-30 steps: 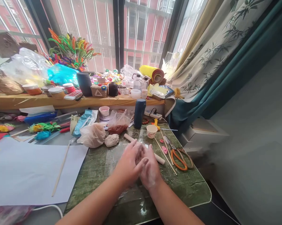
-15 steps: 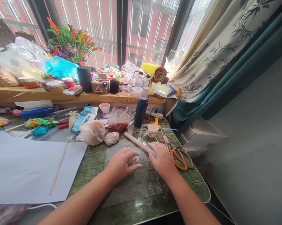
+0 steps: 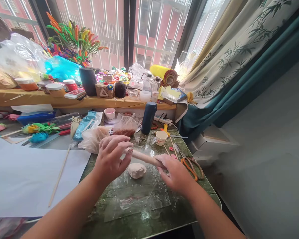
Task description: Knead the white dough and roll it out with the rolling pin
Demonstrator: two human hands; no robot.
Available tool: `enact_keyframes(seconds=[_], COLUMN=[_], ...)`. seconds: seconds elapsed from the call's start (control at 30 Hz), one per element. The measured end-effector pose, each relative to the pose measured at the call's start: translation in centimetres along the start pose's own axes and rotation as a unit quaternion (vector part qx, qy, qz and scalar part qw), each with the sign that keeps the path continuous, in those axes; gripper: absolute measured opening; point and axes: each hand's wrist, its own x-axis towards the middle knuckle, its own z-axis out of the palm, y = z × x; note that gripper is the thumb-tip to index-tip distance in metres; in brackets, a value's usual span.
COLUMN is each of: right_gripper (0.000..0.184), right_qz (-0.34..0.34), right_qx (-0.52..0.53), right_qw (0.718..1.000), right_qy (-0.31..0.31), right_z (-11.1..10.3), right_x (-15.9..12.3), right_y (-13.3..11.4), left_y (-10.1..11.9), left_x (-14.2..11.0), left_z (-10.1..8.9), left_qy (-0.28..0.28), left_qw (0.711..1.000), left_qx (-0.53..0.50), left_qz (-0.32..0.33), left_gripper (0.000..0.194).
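A pale rolling pin (image 3: 144,157) is raised above the clear plastic sheet (image 3: 149,197), tilted down to the right. My right hand (image 3: 175,172) grips its right end. My left hand (image 3: 113,157) is open, fingers apart, with its fingertips close to the pin's other end; contact there is unclear. Below the pin, a rounded lump of pale dough (image 3: 137,170) rests on the sheet, touched by neither hand. The second dough lump is hidden behind my left hand.
A plastic bag (image 3: 92,139), a reddish bag (image 3: 125,126), a dark blue bottle (image 3: 148,118) and a paper cup (image 3: 161,138) stand behind. Orange-handled scissors (image 3: 189,167) lie at the right edge. White paper (image 3: 30,179) with a wooden stick (image 3: 59,177) covers the left.
My left hand has let go of the dough lump and moved up and left to the pin's far end. My right hand has lifted the rolling pin off the table.
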Motion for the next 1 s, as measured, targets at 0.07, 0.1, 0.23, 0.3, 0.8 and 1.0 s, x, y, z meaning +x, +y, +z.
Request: enact_keyframes(seconds=[0.07,0.1,0.23,0.3,0.8,1.0], right_gripper=[0.027,0.027,0.027,0.025,0.044,0.044], right_qz=[-0.010,-0.004,0.095,0.142,0.028,-0.021], right_qx=[-0.006,-0.010,-0.019,-0.035,-0.035,0.078], right_qw=[1.000,1.000,0.995,0.989,0.998,0.997], right_qy=[-0.016,-0.016,0.023,0.027,0.043,0.003], right_z=[-0.2,0.0,2.0,3.2,7.4,7.3], right_x=[0.5,0.7,1.3,1.2,3.7,3.6], right_y=[-0.5,-0.4,1.7,2.9,-2.9,-1.9], left_y=[0.1,0.2,0.4,0.5,0.0,-0.1], left_x=[1.0,1.1,-1.2,-3.1,-6.1,-6.5], left_z=[-0.5,-0.5,0.9,2.1,3.6,2.9], left_qy=[-0.090,-0.131,-0.153,-0.228,-0.356,-0.351], left_qw=[0.996,0.991,0.988,0.973,0.917,0.912], left_qx=[0.012,0.012,0.009,-0.044,-0.148,-0.189], left_qz=[0.017,0.019,0.021,0.019,-0.106,-0.096], left_gripper=[0.020,0.019,0.016,0.027,0.032,0.039])
